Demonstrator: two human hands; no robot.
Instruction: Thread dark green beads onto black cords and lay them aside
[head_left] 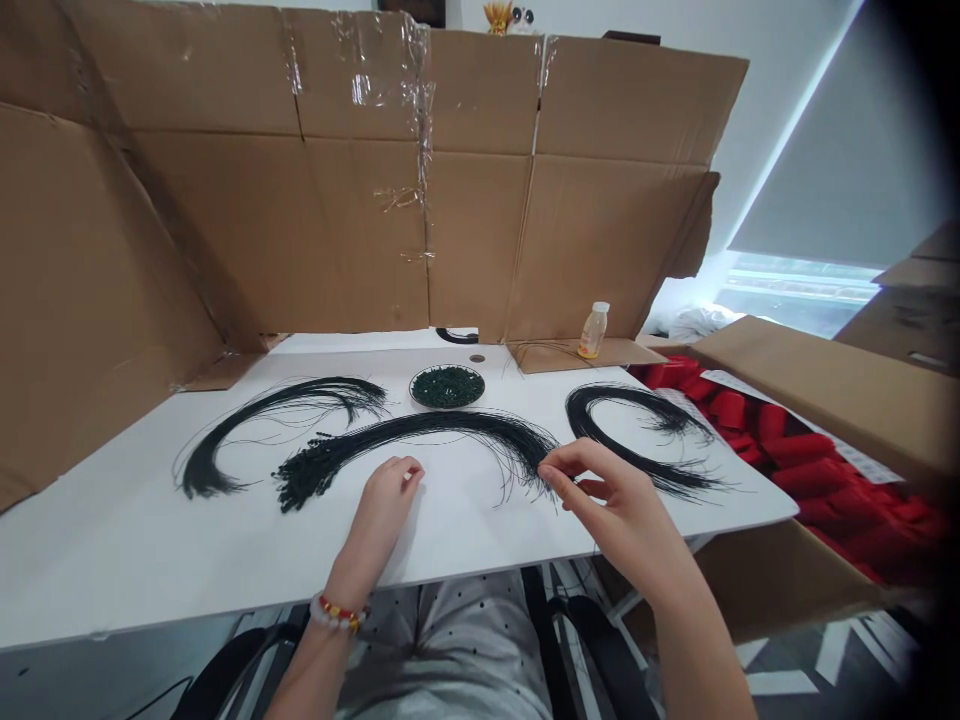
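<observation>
Three curved bundles of thin dark green strands lie on the white tabletop [135, 560]. The middle bundle [420, 428] has small knobbly tips at its left end, and the left bundle [262, 425] and right bundle [637, 445] flank it. My left hand [384, 512] rests just below the middle bundle, its fingertips pinched together with nothing visible in them. My right hand [611, 497] reaches the bundle's frayed right end, fingers curled among the loose strands. A shallow dish [447, 387] of dark green granules stands beyond the bundles.
Tall cardboard sheets [300, 230] wall the table's back and left side. A small bottle [593, 331] stands on a cardboard piece at the back right. An open cardboard box [817, 370] of red items lies past the right edge. Dark chair arms [592, 640] sit below the table.
</observation>
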